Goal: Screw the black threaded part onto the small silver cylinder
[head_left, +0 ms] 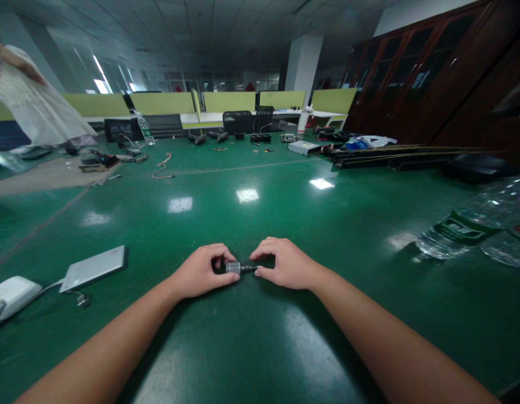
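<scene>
Glossy green table [260, 219]. Small part [233, 267] between left hand [203, 273], pinching its grey cylinder [232, 269], and right hand [289, 265], at its thin dark ribbed shaft's [247, 269] tip; right grip: can't tell.

A single wide view looked out from the wearer's head, forward and down across a green worktop [209, 216]. The wearer's fingers [266, 248] sat fairly near, below centre; higher up, much farther off, came pale green partitions [230, 101], then the ceiling [179, 28] along the top.
</scene>
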The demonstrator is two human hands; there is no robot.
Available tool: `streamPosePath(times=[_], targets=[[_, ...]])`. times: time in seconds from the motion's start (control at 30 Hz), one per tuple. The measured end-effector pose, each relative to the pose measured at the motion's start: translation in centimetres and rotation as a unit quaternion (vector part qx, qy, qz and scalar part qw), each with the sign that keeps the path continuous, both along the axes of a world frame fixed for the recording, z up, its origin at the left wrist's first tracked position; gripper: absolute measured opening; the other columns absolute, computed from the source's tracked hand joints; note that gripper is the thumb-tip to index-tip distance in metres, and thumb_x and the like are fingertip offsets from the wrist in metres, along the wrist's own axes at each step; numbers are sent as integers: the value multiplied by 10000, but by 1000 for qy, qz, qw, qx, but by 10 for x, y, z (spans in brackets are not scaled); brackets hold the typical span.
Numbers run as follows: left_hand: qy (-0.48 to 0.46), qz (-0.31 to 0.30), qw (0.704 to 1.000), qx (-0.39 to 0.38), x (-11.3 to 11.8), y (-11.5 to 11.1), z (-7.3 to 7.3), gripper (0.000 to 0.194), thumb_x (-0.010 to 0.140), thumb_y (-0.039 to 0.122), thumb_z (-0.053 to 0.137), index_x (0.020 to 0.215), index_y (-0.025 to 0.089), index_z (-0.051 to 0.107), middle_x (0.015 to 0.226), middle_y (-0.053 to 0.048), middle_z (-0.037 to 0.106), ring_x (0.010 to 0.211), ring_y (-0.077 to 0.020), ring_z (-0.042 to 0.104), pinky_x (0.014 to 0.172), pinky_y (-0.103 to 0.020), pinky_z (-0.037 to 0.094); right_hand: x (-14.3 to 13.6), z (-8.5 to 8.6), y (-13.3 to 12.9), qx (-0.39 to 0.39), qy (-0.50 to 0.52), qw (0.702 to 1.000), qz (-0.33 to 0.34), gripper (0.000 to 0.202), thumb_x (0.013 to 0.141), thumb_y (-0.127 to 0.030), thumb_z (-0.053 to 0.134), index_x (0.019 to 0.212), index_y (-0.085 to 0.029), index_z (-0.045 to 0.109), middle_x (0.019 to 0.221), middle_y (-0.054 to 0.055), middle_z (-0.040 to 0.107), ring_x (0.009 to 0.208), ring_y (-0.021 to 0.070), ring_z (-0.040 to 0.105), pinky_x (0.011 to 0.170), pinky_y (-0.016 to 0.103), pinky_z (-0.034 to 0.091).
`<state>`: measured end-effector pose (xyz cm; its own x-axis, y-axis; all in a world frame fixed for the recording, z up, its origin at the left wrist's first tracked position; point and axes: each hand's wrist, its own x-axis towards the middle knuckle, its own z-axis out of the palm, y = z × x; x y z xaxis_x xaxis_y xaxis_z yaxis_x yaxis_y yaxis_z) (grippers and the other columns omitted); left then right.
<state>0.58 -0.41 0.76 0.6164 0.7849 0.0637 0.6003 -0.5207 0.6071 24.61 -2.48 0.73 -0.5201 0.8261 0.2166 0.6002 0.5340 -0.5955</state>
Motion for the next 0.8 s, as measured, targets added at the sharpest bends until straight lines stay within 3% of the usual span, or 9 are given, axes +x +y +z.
streamPosePath(times=[0.2,0.4,0.63,0.8], targets=[[6,1,1000,6,1,-1,1,249,757,362,723,926,185,671,762,11,598,692,-145,531,629,-249,386,-8,-7,0,16,-17,1000,5,234,740,-252,747,964,-183,738,880,41,705,847,172,596,776,296,446],[-7,-8,1000,12,1,0,0,262,759,328,726,971,191,653,805,11,604,698,-142,529,638,-252,396,-16,-7,0,18,-31,999,-5,200,840,-312,672,986,-195,744,900,52,707,873,174,596,796,305,423],[-6,-1,1000,13,1,-1,-1,321,761,375,733,1010,190,647,809,8,601,703,-146,532,641,-259,402,-20,-8,-1,17,-36,999,-8,166,859,-268,655,973,-189,746,903,50,706,905,175,599,821,308,411],[1,-4,1000,11,3,-1,1,243,799,364,688,971,194,670,789,6,609,693,-144,533,634,-255,391,-20,-11,0,33,-37,999,-4,132,831,-246,679,940,-194,734,862,36,692,875,170,585,807,310,399]])
